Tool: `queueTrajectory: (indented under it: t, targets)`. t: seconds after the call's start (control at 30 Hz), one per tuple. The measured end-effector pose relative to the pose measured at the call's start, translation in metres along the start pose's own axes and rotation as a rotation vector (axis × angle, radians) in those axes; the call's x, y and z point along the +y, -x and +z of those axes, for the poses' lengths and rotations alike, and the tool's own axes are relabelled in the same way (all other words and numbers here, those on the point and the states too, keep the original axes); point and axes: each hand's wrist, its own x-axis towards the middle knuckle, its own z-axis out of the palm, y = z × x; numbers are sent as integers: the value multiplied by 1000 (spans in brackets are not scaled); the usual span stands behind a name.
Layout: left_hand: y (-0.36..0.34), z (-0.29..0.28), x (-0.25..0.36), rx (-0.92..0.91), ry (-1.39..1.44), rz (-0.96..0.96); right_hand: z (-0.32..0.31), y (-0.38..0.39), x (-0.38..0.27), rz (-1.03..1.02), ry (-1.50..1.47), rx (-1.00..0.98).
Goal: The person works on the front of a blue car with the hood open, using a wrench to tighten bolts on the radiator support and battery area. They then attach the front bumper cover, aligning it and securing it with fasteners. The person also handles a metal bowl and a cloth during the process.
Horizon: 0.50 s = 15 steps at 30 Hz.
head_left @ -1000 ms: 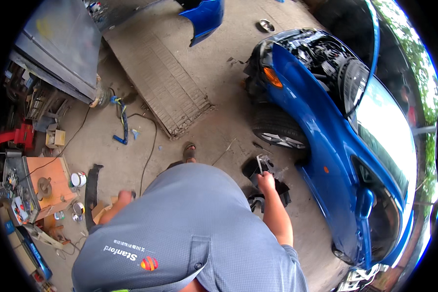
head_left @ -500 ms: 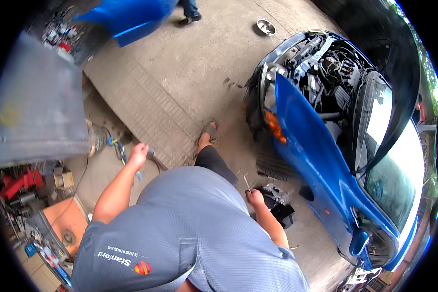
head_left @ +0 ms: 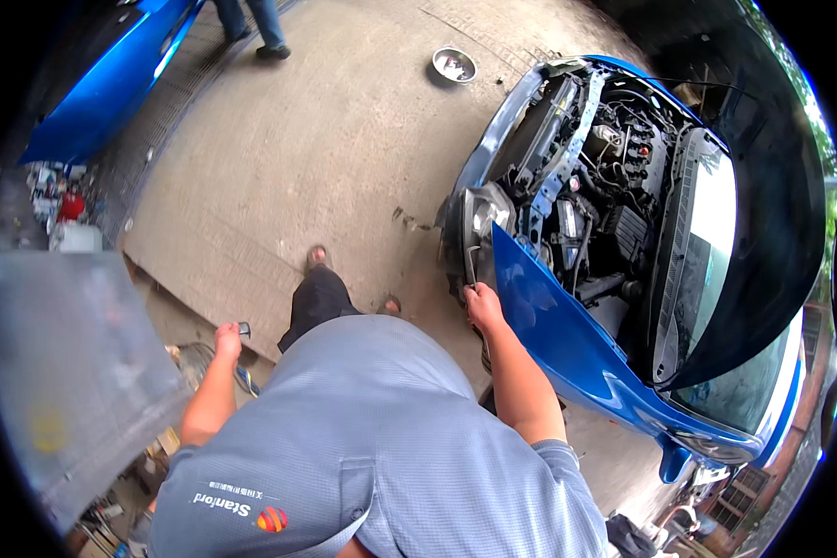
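Note:
My left hand (head_left: 226, 341) is closed on a small dark grey handheld object (head_left: 244, 329), too small to name, beside my belly at the left. My right hand (head_left: 480, 305) grips a thin metal hand tool (head_left: 471, 265), held upward beside the front corner of a blue car (head_left: 567, 335). Just beyond the tool are the car's headlamp (head_left: 488, 213) and raised-edged blue fender. The engine bay (head_left: 623, 205) is exposed under the lifted dark bonnet (head_left: 772, 260). I cannot tell whether the tool touches the car.
A grey metal surface (head_left: 65, 363) lies at the left near a cable (head_left: 200, 358). A steel bowl (head_left: 454, 66) rests on the concrete floor (head_left: 288, 139). A co-worker's legs (head_left: 268, 28) stand beside another blue body panel (head_left: 93, 102) at the upper left.
I have moved forward along the car, past the wheel toward the engine bay. My right hand's tool is now by the headlamp. The co-worker's legs have shifted left in view.

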Motion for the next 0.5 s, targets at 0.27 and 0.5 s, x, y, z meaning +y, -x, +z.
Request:
queueTrajectory:
  t: [0.27, 0.5]
  targets:
    - [-253, -4, 110, -138, -22, -189, 43, -79, 3, 410, 204, -264]
    - [-482, -51, 381, -232, -766, 363, 55, -90, -148, 975, -38, -260]
